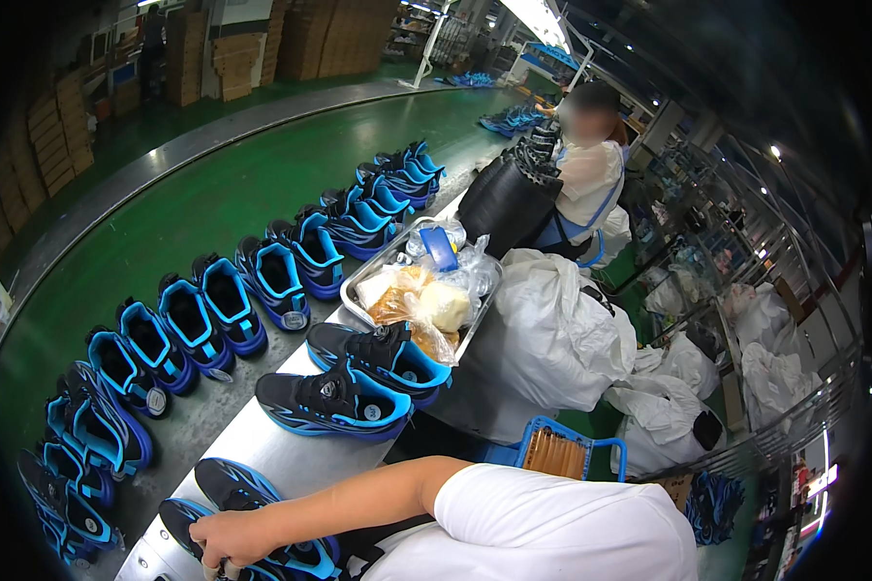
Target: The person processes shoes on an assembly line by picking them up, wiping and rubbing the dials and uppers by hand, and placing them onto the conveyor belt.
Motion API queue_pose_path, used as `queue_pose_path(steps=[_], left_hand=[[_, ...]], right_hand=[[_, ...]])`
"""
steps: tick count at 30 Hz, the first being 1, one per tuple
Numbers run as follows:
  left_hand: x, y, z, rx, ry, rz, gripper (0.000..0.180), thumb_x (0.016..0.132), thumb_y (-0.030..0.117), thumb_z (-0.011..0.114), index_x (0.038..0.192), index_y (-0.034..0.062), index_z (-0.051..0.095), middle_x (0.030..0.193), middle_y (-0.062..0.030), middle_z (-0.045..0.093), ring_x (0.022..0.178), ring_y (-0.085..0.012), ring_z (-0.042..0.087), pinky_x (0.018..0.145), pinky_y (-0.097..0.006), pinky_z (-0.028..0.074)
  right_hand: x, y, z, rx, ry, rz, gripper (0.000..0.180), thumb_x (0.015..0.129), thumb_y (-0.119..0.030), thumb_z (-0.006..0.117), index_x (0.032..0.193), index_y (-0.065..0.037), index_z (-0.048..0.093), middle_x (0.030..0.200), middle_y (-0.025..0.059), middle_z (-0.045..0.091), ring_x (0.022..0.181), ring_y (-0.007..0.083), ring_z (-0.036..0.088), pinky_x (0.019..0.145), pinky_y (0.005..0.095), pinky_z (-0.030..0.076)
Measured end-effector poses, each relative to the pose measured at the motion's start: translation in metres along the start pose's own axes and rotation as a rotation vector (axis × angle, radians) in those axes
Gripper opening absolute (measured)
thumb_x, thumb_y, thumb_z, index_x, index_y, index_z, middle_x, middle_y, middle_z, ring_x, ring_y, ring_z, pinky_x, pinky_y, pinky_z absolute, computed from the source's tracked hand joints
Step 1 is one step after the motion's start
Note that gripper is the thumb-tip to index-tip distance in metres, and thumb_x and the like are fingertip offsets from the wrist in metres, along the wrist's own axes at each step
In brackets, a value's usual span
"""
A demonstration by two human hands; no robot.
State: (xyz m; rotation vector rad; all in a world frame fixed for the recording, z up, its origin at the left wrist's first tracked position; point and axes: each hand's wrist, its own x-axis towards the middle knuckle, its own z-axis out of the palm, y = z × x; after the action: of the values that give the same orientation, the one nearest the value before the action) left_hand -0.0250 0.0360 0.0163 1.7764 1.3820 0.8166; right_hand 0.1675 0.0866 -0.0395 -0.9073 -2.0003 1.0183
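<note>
Nearest, at the lower edge, one of the person's hands [225, 542] is clenched over a black-and-blue shoe [262, 557] lying on the metal surface [262, 441]; whether it is the left or the right hand cannot be told, and the other is out of sight. Just beyond lies another shoe [237, 484], then a pair [358, 378] on its side. Farther along sits a metal tray [358, 281] of plastic bags, beside a big white sack [543, 339]. Left of the surface, a row of blue-lined shoes [223, 310] lines the green belt [213, 194]. Farthest, a co-worker [586, 165] stands.
</note>
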Motion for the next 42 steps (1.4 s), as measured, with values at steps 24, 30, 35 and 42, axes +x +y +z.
queue_pose_path(steps=[24,30,35,42], left_hand=[[-0.015,0.010,0.042,0.507,-0.538,0.248,0.024,0.082,0.025,0.056,0.084,0.0042,0.068,0.081,-0.0204,0.063,0.071,-0.0363,0.062,0.065,-0.044,0.051],[-0.007,0.003,0.000,0.397,-0.344,0.186,0.022,0.078,0.024,0.059,0.078,0.0033,0.066,0.071,-0.0174,0.061,0.070,-0.0331,0.063,0.063,-0.044,0.052],[-0.017,-0.023,0.009,0.456,-0.344,0.329,0.020,0.069,0.028,0.065,0.070,0.0074,0.068,0.070,-0.0133,0.058,0.062,-0.0302,0.061,0.061,-0.042,0.052],[-0.001,-0.024,0.005,0.305,-0.265,0.312,0.020,0.070,0.026,0.065,0.066,0.0065,0.065,0.069,-0.0111,0.057,0.059,-0.0304,0.060,0.055,-0.040,0.050]], right_hand=[[0.075,-0.063,-0.066,-0.483,0.062,0.225,0.044,0.082,-0.035,0.069,0.119,-0.014,0.062,0.086,0.0163,0.066,0.073,0.0284,0.064,0.073,0.0376,0.050],[0.171,-0.056,-0.071,-0.777,-0.054,0.391,0.073,0.081,-0.063,0.057,0.133,-0.013,0.049,0.093,0.0203,0.067,0.091,0.0367,0.064,0.080,0.0437,0.049],[0.236,0.017,-0.024,-0.918,-0.002,0.521,0.079,0.077,-0.059,0.063,0.134,-0.009,0.043,0.104,0.0183,0.066,0.095,0.0347,0.064,0.082,0.0419,0.050],[0.227,0.084,-0.051,-0.829,0.158,0.407,0.040,0.081,-0.042,0.067,0.105,-0.010,0.065,0.092,0.0195,0.067,0.089,0.0384,0.063,0.076,0.0465,0.051]])
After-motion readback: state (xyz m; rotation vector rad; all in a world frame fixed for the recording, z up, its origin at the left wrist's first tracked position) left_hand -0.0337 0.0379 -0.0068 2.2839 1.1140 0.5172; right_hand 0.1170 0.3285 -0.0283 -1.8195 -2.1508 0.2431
